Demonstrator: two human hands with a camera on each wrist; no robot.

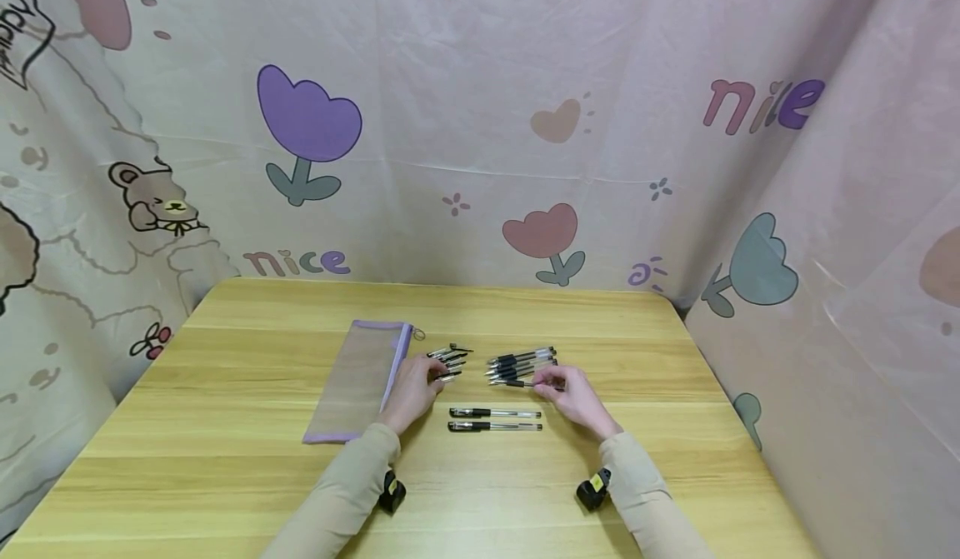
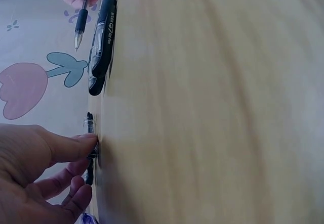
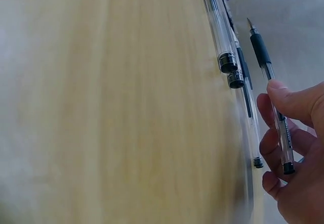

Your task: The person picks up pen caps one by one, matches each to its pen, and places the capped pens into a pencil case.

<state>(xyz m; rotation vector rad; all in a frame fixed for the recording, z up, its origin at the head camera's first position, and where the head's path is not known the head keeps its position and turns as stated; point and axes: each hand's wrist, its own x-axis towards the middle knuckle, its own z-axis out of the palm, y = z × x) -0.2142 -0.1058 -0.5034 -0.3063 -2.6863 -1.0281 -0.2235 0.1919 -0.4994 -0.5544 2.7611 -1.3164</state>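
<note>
My left hand [image 1: 433, 374] lies at a small pile of black pen caps [image 1: 452, 357] and pinches one pen cap [image 2: 91, 154] between thumb and fingers, low against the table. To its right, my right hand [image 1: 552, 385] pinches an uncapped clear pen [image 3: 273, 93] with a black grip by its rear half, tip pointing left. Just behind that hand is a bunch of several uncapped pens [image 1: 522, 362]. Two capped pens [image 1: 495, 419] lie side by side nearer to me, between the hands.
A flat mesh pencil pouch [image 1: 358, 380] with purple trim lies left of my left hand. The wooden table [image 1: 225, 476] is fenced by a printed cloth backdrop [image 1: 480, 126] at the back and both sides.
</note>
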